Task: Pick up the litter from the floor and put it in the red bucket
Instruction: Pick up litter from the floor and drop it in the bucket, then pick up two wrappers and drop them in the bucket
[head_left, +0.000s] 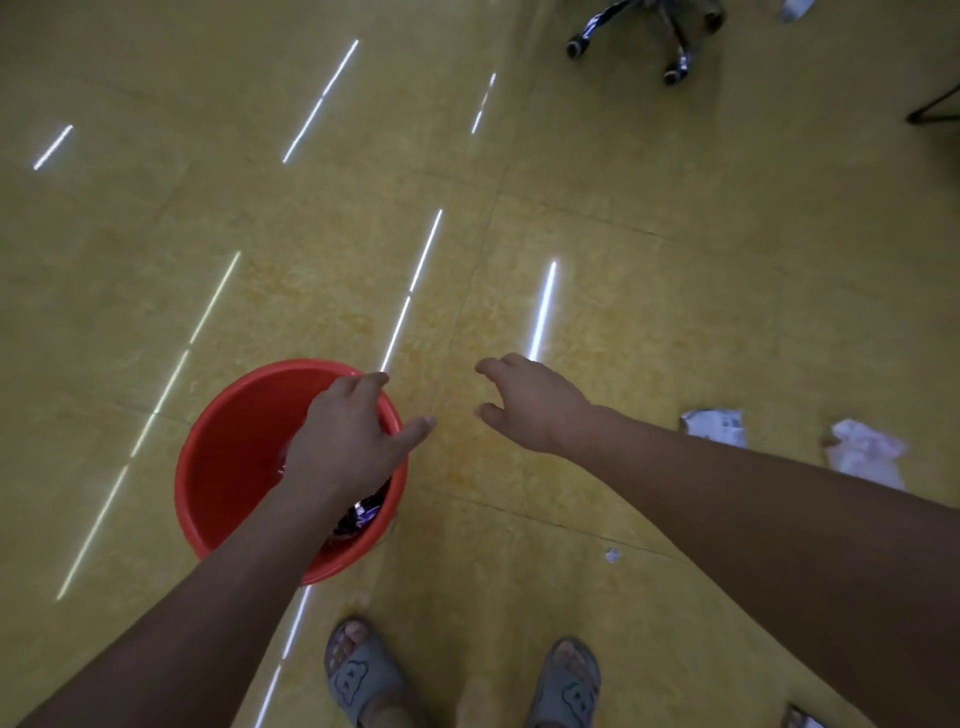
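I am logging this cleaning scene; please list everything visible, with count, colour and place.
bucket: one, red, floor at left
wrappers: count unclear, dark shiny, inside bucket
crumpled papers: two, white, floor at right
small scrap: one, white, floor below them
edge papers: two, white, top right and bottom right corners
chair base: one, black, top
thin leg: one, black, right edge
slippers: two, grey, bottom
left hand: one, open, over bucket
right hand: one, open, over bare floor

Glossy yellow floor carries red bucket lower left, crumpled printed paper beside crumpled white paper at right, small scrap nearer, wheeled chair base far.
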